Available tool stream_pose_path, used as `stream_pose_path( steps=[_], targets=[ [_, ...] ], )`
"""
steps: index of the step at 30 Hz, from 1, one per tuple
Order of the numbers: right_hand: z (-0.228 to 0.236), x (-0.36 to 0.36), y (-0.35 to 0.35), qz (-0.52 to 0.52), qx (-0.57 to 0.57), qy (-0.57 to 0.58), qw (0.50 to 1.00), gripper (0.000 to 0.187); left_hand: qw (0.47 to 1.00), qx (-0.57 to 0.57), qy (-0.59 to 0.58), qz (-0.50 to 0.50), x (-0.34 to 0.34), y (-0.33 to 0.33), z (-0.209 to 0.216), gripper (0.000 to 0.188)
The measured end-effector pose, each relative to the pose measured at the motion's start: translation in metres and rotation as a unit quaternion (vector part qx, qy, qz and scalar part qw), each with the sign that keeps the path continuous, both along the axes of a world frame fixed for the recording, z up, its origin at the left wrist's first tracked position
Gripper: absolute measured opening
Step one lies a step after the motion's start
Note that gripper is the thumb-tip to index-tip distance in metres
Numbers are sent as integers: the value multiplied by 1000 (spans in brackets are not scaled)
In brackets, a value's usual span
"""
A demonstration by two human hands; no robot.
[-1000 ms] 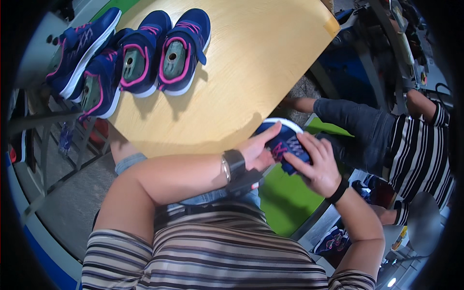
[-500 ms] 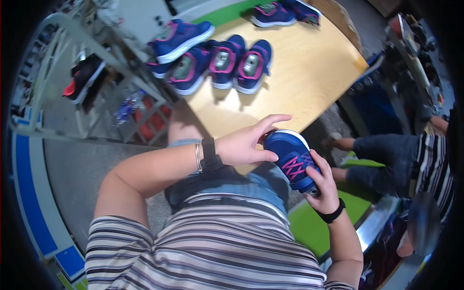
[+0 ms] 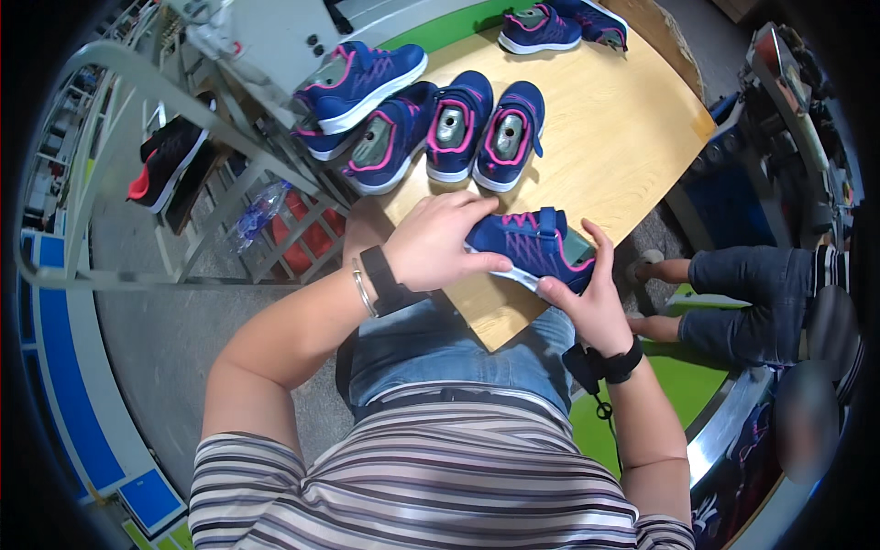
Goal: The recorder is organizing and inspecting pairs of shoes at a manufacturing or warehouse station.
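A navy blue sneaker with pink laces, a strap and a white sole is held between both my hands, above the near end of the table. Its toe points left and its opening faces right, showing a grey-green insert inside. My left hand is wrapped round the toe end, thumb along the near side of the sole. My right hand grips the heel end, thumb on the near side and fingers reaching round the far side.
Matching blue sneakers stand on the wooden table just beyond my hands, one resting on others; more lie at its far edge. A metal rack at left holds a black-and-red shoe. Another person is at right.
The sneaker has turned from toe-away to lying crosswise, toe left, and shifted a little left. My left hand has closed round the toe; my right hand has moved to the heel.
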State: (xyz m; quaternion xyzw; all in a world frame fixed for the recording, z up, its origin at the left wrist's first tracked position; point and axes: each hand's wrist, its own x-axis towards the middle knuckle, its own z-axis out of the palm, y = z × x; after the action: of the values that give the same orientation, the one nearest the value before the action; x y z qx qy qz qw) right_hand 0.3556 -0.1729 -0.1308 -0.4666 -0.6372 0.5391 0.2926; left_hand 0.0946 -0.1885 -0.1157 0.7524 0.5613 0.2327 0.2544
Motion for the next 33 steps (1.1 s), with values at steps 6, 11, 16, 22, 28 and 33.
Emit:
stream_pose_path(
  steps=[6, 11, 16, 22, 28, 33],
  targets=[
    [2, -8, -2, -33, 175, -145, 973, 79, 998, -36, 52, -16, 19, 10, 8, 62],
    [-5, 4, 10, 5, 124, -124, 985, 78, 984, -91, 122, -92, 30, 37, 23, 65],
    [2, -5, 3, -46, 131, -140, 980, 79, 991, -18, 132, -3, 48, 29, 16, 66],
    [-3, 11, 23, 74, 90, -138, 984, 82, 992, -25, 122, -32, 50, 35, 12, 71],
    [8, 10, 7, 39, 95, -112, 988, 79, 991, -4, 131, -5, 66, 24, 15, 70],
    [-2, 23, 17, 91, 49, -90, 991, 82, 987, -73, 5, -142, 30, 43, 14, 69]
  ],
)
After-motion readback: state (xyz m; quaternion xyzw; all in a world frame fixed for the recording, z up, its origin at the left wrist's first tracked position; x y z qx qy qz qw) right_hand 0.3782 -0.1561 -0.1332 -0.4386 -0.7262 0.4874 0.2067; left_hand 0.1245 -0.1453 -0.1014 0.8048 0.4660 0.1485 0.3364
